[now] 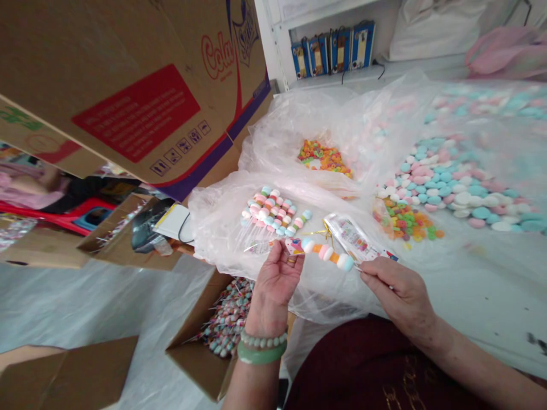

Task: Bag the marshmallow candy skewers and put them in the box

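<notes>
Head view: the left fingers (276, 254) are closing lightly on the printed-label end of a candy skewer (327, 252), while the right fingers (378, 273) are pinching its thin far end. The skewer is lying between them, slightly slanted. Supporting both ends evenly, without squeezing the candies, seems the wiser hold. Just beyond the fingers, a silvery packet (348, 234) and a cluster of skewers (271, 210) are resting on plastic sheeting (222, 210) over the worktop (508, 296); loose candies (444, 182) are spreading farther right. Left of the fingers, a big carton (149, 80) is looming; below, an open box (194, 336) is holding more skewers.
</notes>
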A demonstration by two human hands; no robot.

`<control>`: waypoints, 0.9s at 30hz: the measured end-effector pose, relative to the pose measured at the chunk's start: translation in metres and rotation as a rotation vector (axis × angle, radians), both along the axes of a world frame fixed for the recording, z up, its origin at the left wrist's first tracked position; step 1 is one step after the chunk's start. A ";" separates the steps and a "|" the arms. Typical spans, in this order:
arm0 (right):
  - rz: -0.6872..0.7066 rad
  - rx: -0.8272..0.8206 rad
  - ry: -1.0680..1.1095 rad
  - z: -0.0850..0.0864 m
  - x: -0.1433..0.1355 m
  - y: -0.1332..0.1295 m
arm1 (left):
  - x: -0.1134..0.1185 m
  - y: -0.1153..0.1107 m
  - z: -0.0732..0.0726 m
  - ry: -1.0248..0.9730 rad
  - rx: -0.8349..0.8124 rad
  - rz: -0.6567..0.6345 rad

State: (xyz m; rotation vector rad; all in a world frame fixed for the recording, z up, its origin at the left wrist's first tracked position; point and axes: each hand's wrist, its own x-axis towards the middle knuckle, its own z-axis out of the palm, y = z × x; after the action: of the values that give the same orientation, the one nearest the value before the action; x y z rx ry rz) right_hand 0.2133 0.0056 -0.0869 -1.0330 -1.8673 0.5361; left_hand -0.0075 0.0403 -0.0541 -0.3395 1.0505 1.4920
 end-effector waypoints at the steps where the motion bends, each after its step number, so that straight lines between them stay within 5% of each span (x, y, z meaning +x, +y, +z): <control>1: 0.001 0.027 -0.015 0.000 0.001 0.000 | 0.002 0.000 -0.001 0.006 0.002 0.002; 8: 0.036 0.066 -0.076 -0.002 0.004 -0.002 | 0.006 0.004 -0.009 0.042 0.075 0.080; 17: 0.008 -0.524 0.206 -0.008 0.012 0.005 | 0.012 0.003 -0.026 0.196 0.061 -0.075; 27: -0.038 -0.829 0.197 -0.011 0.010 0.010 | 0.009 -0.006 -0.023 0.309 0.229 -0.230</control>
State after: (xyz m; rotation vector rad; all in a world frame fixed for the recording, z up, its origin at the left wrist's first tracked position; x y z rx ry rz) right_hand 0.2235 0.0157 -0.0978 -1.4618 -1.4458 1.4022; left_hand 0.0012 0.0340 -0.0773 0.1749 1.1046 1.4642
